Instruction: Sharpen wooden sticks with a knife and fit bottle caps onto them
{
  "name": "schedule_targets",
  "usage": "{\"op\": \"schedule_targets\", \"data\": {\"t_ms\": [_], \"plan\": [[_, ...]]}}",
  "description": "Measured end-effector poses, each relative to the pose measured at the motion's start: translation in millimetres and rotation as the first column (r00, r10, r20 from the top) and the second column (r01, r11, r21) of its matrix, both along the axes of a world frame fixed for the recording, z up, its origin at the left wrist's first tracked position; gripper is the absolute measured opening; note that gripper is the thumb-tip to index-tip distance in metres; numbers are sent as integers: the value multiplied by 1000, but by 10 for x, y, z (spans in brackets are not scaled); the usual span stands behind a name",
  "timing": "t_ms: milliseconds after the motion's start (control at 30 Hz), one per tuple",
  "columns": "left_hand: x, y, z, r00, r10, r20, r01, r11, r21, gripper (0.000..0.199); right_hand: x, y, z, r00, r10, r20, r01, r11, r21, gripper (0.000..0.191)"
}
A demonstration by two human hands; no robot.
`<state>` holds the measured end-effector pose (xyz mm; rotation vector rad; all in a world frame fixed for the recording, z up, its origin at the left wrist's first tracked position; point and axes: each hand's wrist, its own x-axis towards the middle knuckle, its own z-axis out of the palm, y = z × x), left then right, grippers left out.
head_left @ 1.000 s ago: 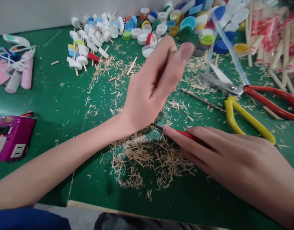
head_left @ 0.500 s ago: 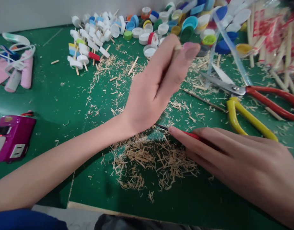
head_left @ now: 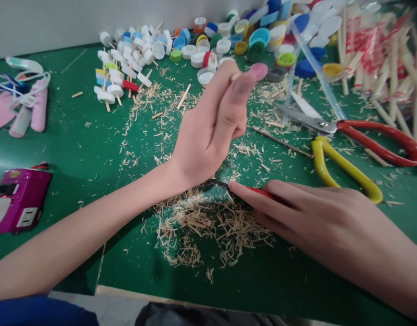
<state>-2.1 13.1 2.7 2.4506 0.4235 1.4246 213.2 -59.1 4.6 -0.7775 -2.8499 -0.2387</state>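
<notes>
My left hand (head_left: 205, 127) is closed, back of the hand toward me, thumb pointing to the upper right. A small pale end of what looks like a wooden stick (head_left: 235, 77) shows between thumb and forefinger; the rest is hidden. In my right hand (head_left: 307, 217), also closed, is a red-handled knife (head_left: 259, 192). Its thin dark blade points left, and the tip disappears beneath the heel of my left hand. My right forefinger is stretched along the tool. Under and around both hands lie curled wood shavings (head_left: 201, 224) on the green table (head_left: 154, 290).
Scissors with red handles (head_left: 378, 129), a tool with yellow handles (head_left: 344, 170) and a thin metal rod (head_left: 283, 141) lie at right. Bottle caps (head_left: 225, 45), capped sticks (head_left: 127, 59) and bagged sticks (head_left: 375, 54) line the back. A purple device (head_left: 25, 197) stands at left.
My left fist has tilted back toward the left, and its thumb sits lower against the forefinger. The knife and right hand have shifted slightly left, as has the whole view.
</notes>
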Motion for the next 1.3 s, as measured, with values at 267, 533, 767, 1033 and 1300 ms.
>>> {"op": "schedule_targets", "data": {"t_ms": [267, 533, 767, 1033, 1300], "plan": [[107, -141, 33, 934, 247, 257, -104, 879, -466, 32, 26, 14, 14, 999, 26, 22, -26, 999, 27, 49], [82, -138, 84, 936, 242, 257, -88, 865, -495, 42, 65, 2, 121, 990, -24, 137, 23, 1000, 10, 56], [90, -151, 86, 942, 215, 258, -68, 874, -481, 43, 49, 9, 41, 998, -3, 70, 2, 1000, 13, 48], [72, -167, 105, 943, 207, 260, -62, 877, -476, 39, 49, 21, 25, 997, -9, 76, 11, 999, -34, 48], [156, 8, -83, 863, 148, 482, 7, 952, -305, 43, 57, 39, 51, 996, 14, 89, -13, 1000, -7, 48]]}}
